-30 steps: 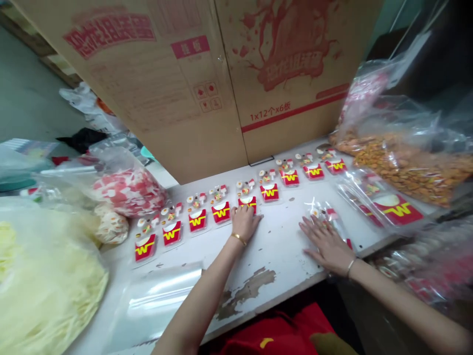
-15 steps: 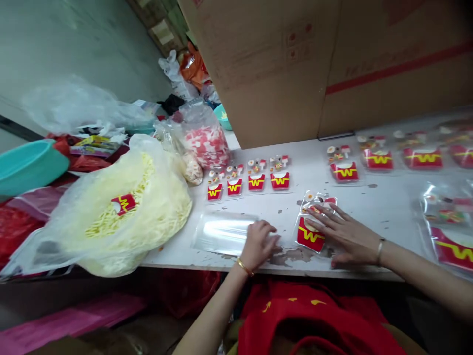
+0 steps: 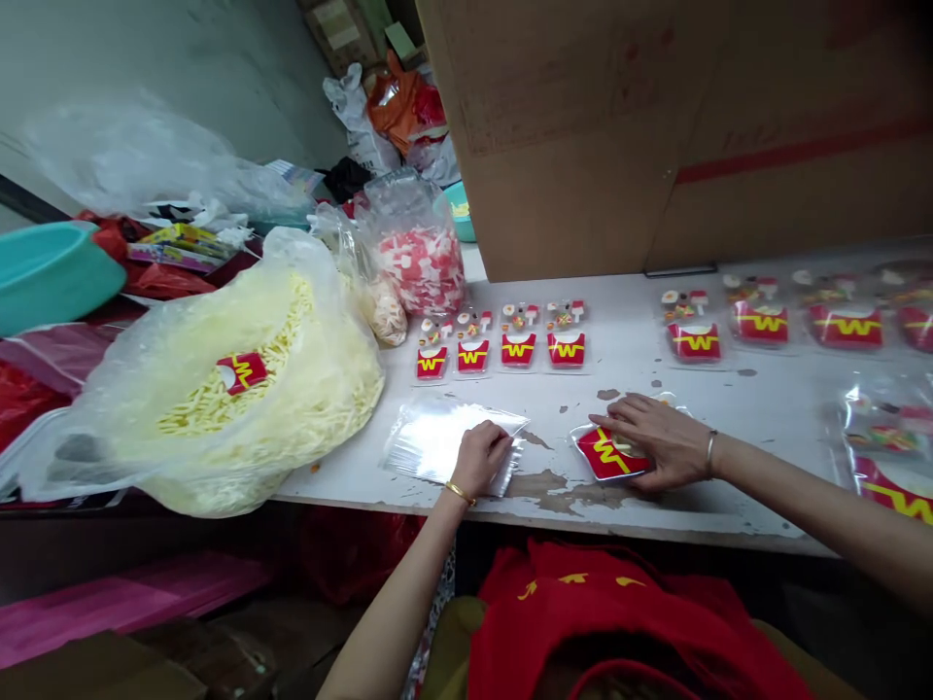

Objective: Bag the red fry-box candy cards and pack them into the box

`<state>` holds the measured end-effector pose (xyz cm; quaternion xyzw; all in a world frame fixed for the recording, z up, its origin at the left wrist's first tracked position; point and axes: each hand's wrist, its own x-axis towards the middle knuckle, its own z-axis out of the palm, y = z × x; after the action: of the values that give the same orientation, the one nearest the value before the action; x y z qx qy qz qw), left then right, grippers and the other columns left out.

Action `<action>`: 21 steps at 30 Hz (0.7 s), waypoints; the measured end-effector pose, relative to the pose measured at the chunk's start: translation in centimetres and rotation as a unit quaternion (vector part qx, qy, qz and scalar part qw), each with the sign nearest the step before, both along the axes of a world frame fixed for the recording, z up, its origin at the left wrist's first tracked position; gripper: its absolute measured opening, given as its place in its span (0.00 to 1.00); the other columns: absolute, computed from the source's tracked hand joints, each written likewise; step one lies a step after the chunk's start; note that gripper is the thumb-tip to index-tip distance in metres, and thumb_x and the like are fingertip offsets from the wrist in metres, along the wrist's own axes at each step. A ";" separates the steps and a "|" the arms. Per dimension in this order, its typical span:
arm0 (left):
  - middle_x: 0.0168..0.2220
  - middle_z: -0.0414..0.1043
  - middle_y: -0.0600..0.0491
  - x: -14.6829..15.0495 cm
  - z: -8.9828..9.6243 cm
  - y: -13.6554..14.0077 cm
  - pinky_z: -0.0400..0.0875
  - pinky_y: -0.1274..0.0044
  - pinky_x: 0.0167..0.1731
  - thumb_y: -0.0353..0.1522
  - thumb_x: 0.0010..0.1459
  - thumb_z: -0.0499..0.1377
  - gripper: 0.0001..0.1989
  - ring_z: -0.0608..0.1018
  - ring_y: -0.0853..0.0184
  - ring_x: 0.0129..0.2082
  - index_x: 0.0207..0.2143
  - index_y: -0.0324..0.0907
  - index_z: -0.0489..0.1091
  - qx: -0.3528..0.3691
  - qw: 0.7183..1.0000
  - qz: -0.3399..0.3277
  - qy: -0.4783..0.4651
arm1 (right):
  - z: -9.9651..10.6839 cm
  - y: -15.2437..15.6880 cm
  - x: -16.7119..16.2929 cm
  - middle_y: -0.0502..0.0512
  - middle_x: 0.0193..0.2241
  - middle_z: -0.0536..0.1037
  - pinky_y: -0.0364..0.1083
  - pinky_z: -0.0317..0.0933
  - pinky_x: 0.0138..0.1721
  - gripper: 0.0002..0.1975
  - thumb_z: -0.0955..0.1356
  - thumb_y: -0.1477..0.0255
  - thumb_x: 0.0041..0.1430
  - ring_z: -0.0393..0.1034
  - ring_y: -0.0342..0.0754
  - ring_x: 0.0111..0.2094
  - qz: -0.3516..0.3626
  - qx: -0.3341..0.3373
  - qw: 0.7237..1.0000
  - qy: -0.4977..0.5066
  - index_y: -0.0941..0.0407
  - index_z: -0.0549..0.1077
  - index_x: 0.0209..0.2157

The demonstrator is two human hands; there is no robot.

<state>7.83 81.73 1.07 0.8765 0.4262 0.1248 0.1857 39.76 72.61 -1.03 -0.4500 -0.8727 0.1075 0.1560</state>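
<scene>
Left hand (image 3: 481, 459) pinching clear bags (image 3: 430, 437), right hand (image 3: 662, 442) gripping red packet (image 3: 604, 453), big carton (image 3: 569, 146) blocking the view behind, bulging sack (image 3: 346, 340) nearby

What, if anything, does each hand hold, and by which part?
The left hand touches the clear bags near their right end; the right hand covers the red packet on its right. Whether either grips cannot be told.
</scene>
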 end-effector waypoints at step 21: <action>0.38 0.67 0.48 9.5 0.9 -2.2 0.65 0.73 0.40 0.43 0.57 0.54 0.15 0.69 0.63 0.40 0.38 0.41 0.68 0.012 0.972 -0.233 0.018 | 0.3 -4.0 -2.6 0.64 0.44 0.67 0.54 0.51 0.44 0.48 0.68 0.53 0.41 0.59 0.59 0.43 -0.123 -0.044 0.989 -0.066 0.57 0.54 0.62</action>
<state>17.37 79.52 2.02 0.9559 0.2123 0.0676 0.1911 37.11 68.61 -0.75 -0.5667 -0.8133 0.0960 0.0900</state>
